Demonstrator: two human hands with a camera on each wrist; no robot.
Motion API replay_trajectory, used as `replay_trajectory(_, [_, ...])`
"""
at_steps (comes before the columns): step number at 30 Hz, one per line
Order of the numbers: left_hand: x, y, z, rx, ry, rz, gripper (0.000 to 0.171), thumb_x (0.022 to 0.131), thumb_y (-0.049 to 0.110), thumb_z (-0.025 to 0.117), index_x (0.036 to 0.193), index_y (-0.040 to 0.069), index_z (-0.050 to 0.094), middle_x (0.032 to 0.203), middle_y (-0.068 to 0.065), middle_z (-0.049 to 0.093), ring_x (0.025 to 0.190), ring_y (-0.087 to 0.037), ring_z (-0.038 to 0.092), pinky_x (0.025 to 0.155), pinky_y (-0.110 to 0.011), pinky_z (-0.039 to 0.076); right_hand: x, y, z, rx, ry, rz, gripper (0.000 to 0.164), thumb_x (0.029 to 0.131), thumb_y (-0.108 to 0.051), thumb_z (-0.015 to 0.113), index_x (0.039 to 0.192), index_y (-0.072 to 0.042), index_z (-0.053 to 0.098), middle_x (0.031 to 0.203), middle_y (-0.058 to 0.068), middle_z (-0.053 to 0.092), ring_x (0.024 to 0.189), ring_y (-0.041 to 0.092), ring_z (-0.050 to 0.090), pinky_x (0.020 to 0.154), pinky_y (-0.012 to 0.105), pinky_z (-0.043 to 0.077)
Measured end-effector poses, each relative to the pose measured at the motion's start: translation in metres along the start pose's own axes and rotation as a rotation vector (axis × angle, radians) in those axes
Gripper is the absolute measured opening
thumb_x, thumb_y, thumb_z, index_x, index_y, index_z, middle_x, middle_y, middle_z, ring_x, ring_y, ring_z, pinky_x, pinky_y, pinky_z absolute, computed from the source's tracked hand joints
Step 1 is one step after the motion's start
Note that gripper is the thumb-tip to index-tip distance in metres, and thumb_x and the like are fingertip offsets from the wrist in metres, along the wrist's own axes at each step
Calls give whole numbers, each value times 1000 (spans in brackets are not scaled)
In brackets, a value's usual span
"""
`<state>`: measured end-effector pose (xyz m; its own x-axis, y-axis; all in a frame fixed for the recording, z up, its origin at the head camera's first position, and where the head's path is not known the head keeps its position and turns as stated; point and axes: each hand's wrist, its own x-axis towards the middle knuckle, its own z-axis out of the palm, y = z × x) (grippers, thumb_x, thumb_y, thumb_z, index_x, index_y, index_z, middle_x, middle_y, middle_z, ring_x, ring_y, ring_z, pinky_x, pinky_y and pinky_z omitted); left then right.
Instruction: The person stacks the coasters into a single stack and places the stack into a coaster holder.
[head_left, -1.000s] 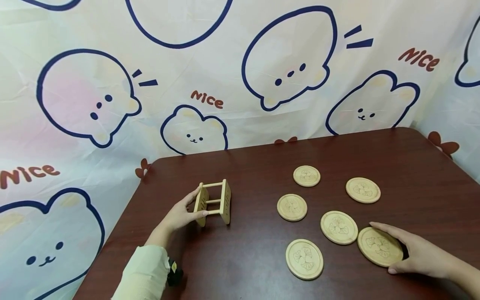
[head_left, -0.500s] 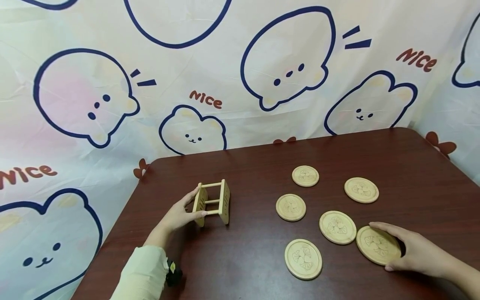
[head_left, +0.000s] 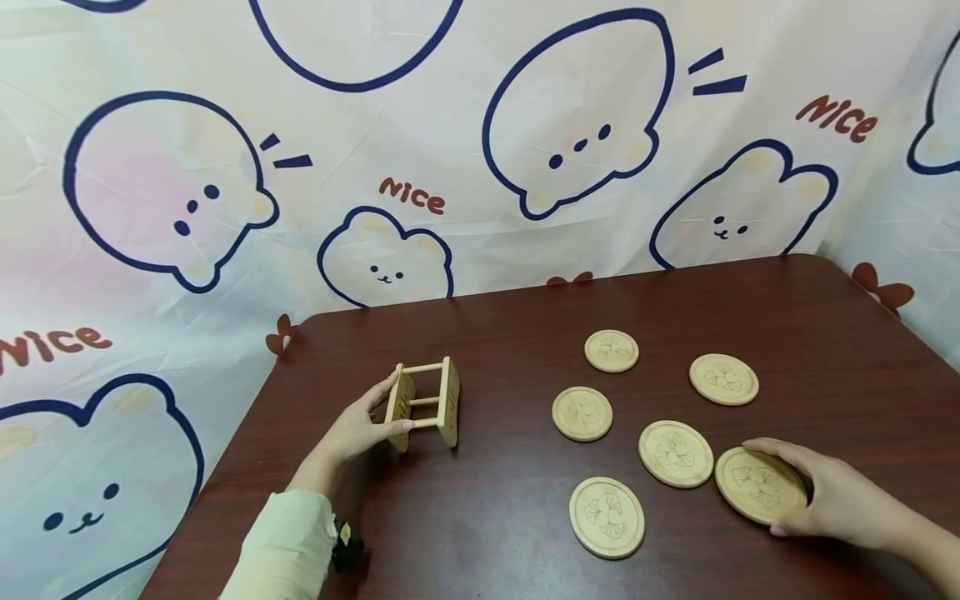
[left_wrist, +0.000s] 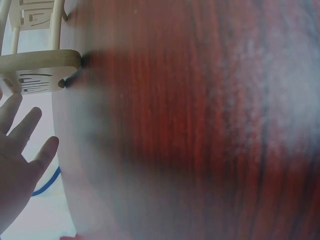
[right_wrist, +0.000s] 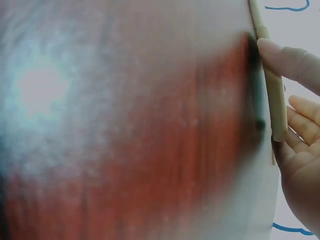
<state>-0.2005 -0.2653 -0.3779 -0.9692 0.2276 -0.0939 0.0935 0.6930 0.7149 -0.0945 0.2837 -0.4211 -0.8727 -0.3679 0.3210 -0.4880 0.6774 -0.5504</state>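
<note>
In the head view my left hand [head_left: 360, 433] holds a small wooden coaster rack [head_left: 448, 404] at its left side panel, thumb by the front rail and fingers at the top corner. The left wrist view shows the rack's slotted panel [left_wrist: 42, 57] beside the spread fingers [left_wrist: 45, 152]. On the right, my right hand [head_left: 843, 504] grips a round wooden coaster [head_left: 757, 485] carved with a leaf pattern, thumb and index finger at its edge. Seen edge-on in the right wrist view, this coaster [right_wrist: 275, 100] runs between the thumb [right_wrist: 295, 62] and the other fingers.
Several matching coasters lie flat on the dark red wooden table [head_left: 495, 517]. The nearest coaster [head_left: 676, 454] sits just left of the held one. Another coaster [head_left: 607, 517] lies toward the front. A cartoon-print cloth [head_left: 480, 242] hangs behind the table.
My right hand and its coaster have shifted very slightly right and away from the neighbouring coaster. The left hand stays on the rack, unmoved.
</note>
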Motion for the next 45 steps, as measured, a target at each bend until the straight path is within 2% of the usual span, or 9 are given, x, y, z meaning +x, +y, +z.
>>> replay_trajectory(4, [1,1,1,-13,-3,-5,86,70,42,68,139,26,19,137,-17,24,119,-34,31,89,-48,32,2,-6,-4,-2,9,35,81,43,-23,84,116,-12,52,110,-20,46,98,-14,36,74,4,23])
replay_trajectory(9, [2,2,1,-8,-13,-3,86,70,43,67,139,26,18,138,-16,23,120,-34,29,90,-49,31,8,-11,-8,-32,16,33,81,45,-30,84,118,-14,51,109,-13,50,98,-13,36,74,3,23])
replay_trajectory(16, [0,2,0,20,1,9,86,70,43,68,139,24,19,138,-15,24,121,-32,29,91,-47,30,31,-26,-7,-72,-7,8,81,47,-35,83,118,-15,50,108,1,52,98,-8,39,75,4,24])
replay_trajectory(25, [-1,1,0,20,-8,6,86,71,43,67,139,23,18,138,-17,23,121,-33,28,91,-48,30,54,-40,-7,-47,-56,34,79,49,-36,82,120,-20,49,116,3,50,102,-7,36,75,7,27])
replay_trajectory(30, [0,2,-1,2,-12,-1,86,71,41,67,139,24,18,137,-18,23,119,-35,31,89,-48,32,63,-42,-3,3,-69,9,79,52,-37,81,120,-13,49,118,8,49,108,-4,34,80,4,22])
replay_trajectory(34, [1,3,-3,7,-12,12,86,71,42,67,139,23,17,137,-18,23,119,-35,30,89,-48,32,72,-43,1,21,-71,2,79,53,-32,81,120,-9,49,117,8,50,110,7,38,82,3,19])
replay_trajectory(39, [2,1,-2,28,-13,21,86,71,43,67,139,23,18,138,-15,23,123,-30,26,92,-47,29,84,-46,5,17,-103,35,79,54,-31,80,122,-9,47,119,6,49,110,21,40,84,12,25])
replay_trajectory(45, [0,1,-1,12,-10,-3,86,71,43,67,139,24,18,138,-17,23,120,-34,29,90,-49,30,95,-50,14,51,-114,32,78,54,-28,81,122,-6,47,119,6,49,110,21,41,84,17,30])
